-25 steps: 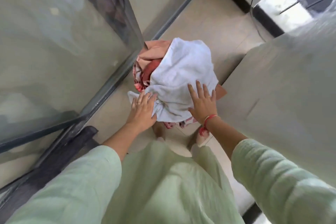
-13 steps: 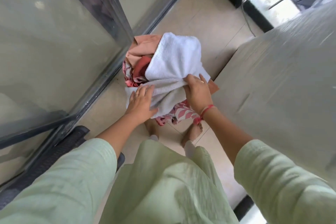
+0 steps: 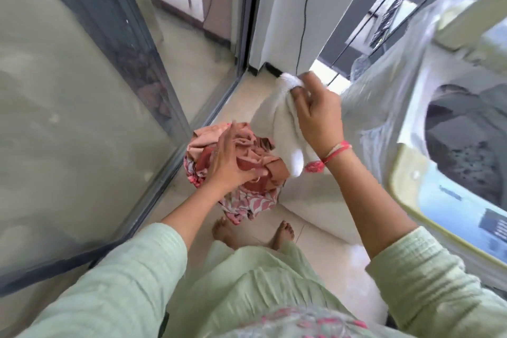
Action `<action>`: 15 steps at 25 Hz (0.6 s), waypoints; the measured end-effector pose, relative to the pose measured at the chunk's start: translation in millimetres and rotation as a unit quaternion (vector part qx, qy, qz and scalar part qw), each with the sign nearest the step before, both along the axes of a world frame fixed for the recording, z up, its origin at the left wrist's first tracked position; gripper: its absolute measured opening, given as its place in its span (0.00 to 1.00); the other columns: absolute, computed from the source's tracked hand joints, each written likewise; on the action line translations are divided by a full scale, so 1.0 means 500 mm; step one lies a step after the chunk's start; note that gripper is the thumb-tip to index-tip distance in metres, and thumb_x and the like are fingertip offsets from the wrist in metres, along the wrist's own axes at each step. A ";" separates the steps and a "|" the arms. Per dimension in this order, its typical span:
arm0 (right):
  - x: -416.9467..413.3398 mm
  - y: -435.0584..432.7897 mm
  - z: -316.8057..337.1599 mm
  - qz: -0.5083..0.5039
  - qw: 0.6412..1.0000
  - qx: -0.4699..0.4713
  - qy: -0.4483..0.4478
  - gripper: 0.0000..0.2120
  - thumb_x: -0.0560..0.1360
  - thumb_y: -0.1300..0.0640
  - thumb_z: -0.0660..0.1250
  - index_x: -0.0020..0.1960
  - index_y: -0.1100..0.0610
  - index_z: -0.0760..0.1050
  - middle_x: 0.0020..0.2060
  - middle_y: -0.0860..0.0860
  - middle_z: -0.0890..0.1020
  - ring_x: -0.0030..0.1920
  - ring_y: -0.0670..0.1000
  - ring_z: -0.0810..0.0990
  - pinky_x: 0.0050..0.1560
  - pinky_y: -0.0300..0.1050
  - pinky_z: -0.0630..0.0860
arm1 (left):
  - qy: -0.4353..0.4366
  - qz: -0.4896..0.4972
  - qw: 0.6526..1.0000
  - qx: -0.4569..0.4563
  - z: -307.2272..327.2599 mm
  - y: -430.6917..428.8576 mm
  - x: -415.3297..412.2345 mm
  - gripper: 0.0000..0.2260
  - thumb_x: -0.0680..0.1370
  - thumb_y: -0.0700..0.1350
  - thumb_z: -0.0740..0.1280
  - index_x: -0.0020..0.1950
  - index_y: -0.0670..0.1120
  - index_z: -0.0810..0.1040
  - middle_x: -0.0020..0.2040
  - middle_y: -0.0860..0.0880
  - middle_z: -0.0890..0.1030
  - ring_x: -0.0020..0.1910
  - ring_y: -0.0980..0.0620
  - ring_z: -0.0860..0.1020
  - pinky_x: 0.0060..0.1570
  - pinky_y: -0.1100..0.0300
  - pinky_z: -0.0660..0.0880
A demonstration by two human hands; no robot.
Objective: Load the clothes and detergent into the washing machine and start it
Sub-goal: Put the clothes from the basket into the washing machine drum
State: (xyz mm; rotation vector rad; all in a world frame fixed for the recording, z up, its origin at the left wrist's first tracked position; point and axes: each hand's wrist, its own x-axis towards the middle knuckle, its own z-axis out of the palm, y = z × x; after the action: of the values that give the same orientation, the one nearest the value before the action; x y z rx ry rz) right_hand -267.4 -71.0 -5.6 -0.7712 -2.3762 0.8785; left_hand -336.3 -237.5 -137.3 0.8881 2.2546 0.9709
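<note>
My right hand (image 3: 315,115) grips a white towel (image 3: 285,129) and holds it up in the air, the cloth hanging down below the fist. My left hand (image 3: 230,162) presses on a pile of pink, peach and red patterned clothes (image 3: 247,173) heaped on the floor; its fingertips sink into the folds. The top-loading washing machine (image 3: 411,184) stands at the right with its drum opening (image 3: 466,129) uncovered and dark inside. No detergent is in view.
A glass sliding door (image 3: 82,118) with a dark metal frame runs along the left. A black power cable (image 3: 304,22) hangs down the white wall behind. A clear plastic cover (image 3: 384,96) drapes over the machine. My bare feet (image 3: 252,233) stand on the tiled floor.
My right hand has lifted the white towel off the pile and raised it toward the machine. My left hand stays on the clothes. The view has tilted up, and the drum has come into sight.
</note>
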 end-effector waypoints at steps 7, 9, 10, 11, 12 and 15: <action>0.028 0.050 0.192 -0.042 0.984 -0.141 -0.104 0.05 0.76 0.53 0.64 0.44 0.53 0.70 0.34 0.47 0.72 0.35 0.46 0.71 0.40 0.42 0.68 | 0.061 -0.099 0.982 0.148 0.145 0.043 0.039 0.55 0.59 0.68 0.72 0.74 0.59 0.41 0.73 0.59 0.52 0.72 0.62 0.52 0.69 0.63 0.53; 0.050 0.068 0.242 -0.058 0.973 -0.223 -0.023 0.09 0.75 0.54 0.65 0.54 0.52 0.70 0.38 0.48 0.74 0.38 0.47 0.74 0.42 0.43 0.72 | 0.074 -0.105 0.973 0.193 0.164 0.055 0.037 0.40 0.67 0.63 0.70 0.74 0.55 0.55 0.68 0.59 0.63 0.68 0.60 0.64 0.64 0.66 0.62; 0.064 0.078 0.261 -0.054 0.975 -0.215 -0.001 0.11 0.74 0.56 0.66 0.55 0.52 0.70 0.37 0.49 0.73 0.38 0.48 0.73 0.41 0.44 0.71 | 0.092 -0.094 0.965 0.226 0.179 0.064 0.028 0.30 0.71 0.59 0.67 0.70 0.52 0.64 0.63 0.56 0.71 0.63 0.55 0.72 0.58 0.66 0.68; 0.081 0.089 0.278 -0.055 0.986 -0.158 0.007 0.11 0.74 0.59 0.66 0.55 0.53 0.70 0.37 0.50 0.73 0.38 0.49 0.72 0.41 0.45 0.71 | 0.116 -0.078 0.957 0.256 0.202 0.078 0.013 0.22 0.74 0.55 0.64 0.65 0.50 0.70 0.57 0.52 0.78 0.55 0.48 0.79 0.51 0.64 0.71; 0.097 0.099 0.290 -0.063 0.996 -0.065 -0.002 0.11 0.73 0.61 0.66 0.54 0.54 0.71 0.40 0.51 0.73 0.39 0.49 0.72 0.44 0.46 0.72 | 0.140 -0.063 0.947 0.282 0.233 0.094 -0.006 0.18 0.75 0.54 0.61 0.61 0.48 0.74 0.51 0.48 0.81 0.48 0.45 0.81 0.45 0.61 0.72; 0.152 0.134 0.306 -0.113 0.979 0.169 -0.013 0.09 0.73 0.54 0.67 0.51 0.56 0.75 0.52 0.54 0.70 0.41 0.50 0.72 0.46 0.47 0.75 | 0.203 -0.046 0.917 0.340 0.376 0.143 -0.064 0.15 0.77 0.60 0.58 0.53 0.51 0.75 0.41 0.44 0.82 0.39 0.45 0.80 0.37 0.51 0.73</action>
State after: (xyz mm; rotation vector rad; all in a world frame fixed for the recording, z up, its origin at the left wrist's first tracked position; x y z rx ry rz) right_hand -191.2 -4.2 147.4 -0.8911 -2.3167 0.3592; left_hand -368.1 -166.2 50.8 1.6001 2.1714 1.7027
